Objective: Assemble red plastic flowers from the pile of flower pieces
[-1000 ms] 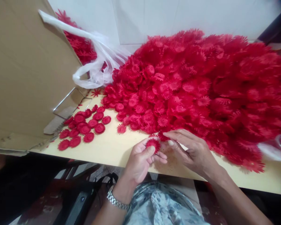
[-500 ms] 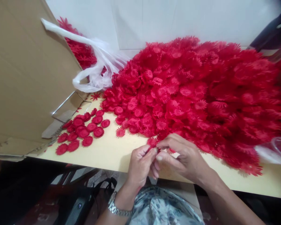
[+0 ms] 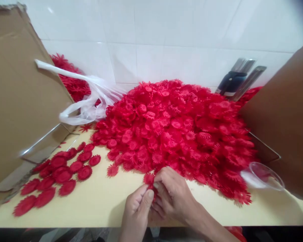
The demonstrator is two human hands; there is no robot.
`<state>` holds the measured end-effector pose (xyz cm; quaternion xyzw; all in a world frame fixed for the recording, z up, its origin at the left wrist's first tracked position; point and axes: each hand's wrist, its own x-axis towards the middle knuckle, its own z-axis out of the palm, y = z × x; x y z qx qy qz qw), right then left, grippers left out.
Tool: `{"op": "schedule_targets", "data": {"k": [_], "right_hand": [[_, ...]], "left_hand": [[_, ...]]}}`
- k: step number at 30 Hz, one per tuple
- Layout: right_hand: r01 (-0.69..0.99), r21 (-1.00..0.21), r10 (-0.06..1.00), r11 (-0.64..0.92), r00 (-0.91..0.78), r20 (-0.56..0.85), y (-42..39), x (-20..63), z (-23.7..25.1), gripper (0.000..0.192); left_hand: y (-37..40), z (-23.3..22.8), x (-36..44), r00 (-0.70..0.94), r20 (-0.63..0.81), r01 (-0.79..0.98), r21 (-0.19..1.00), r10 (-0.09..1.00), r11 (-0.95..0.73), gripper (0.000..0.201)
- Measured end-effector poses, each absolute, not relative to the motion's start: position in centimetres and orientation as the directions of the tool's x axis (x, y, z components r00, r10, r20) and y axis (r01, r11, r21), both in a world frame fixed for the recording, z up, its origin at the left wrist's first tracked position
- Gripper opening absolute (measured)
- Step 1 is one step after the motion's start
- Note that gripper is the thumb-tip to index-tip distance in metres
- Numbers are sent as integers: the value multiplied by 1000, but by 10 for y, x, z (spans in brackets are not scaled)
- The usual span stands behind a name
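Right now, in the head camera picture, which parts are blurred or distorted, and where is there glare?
In the head view, the small group of red flowers at left is smeared by blur; the big red flower pile is sharper in the middle. The cardboard flaps lean outward, a wide-lens stretch. Soft glare lies on the white tiled wall. Both hands cast a faint shadow on the table.

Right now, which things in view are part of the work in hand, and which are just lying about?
In hand:
- left hand and right hand, pinching a red flower piece between them
- big red flower pile right behind the hands
- small spread of flat red pieces to the left

Lying about:
- cardboard box
- white plastic bag
- clear plastic cup
- metal tools by the wall
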<state>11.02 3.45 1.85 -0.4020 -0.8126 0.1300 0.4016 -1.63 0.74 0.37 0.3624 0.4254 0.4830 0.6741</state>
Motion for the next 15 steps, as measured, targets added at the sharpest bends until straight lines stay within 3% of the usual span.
{"op": "schedule_targets", "data": {"k": [5, 8, 12, 15], "right_hand": [[631, -549, 761, 548, -104, 640, 55, 116, 34, 15], [752, -488, 667, 443, 87, 740, 90, 138, 57, 12], [904, -195, 631, 380, -99, 769, 127, 161, 74, 13], [880, -200, 664, 432, -159, 731, 122, 165, 70, 17]], "left_hand": [[6, 2, -17, 99, -256, -376, 885, 962, 274, 30], [7, 5, -17, 58, -323, -387, 865, 945, 319, 28], [15, 16, -17, 100, -341, -490, 800, 935, 345, 24], [21, 17, -18, 93, -349, -547, 765, 932, 341, 22]]}}
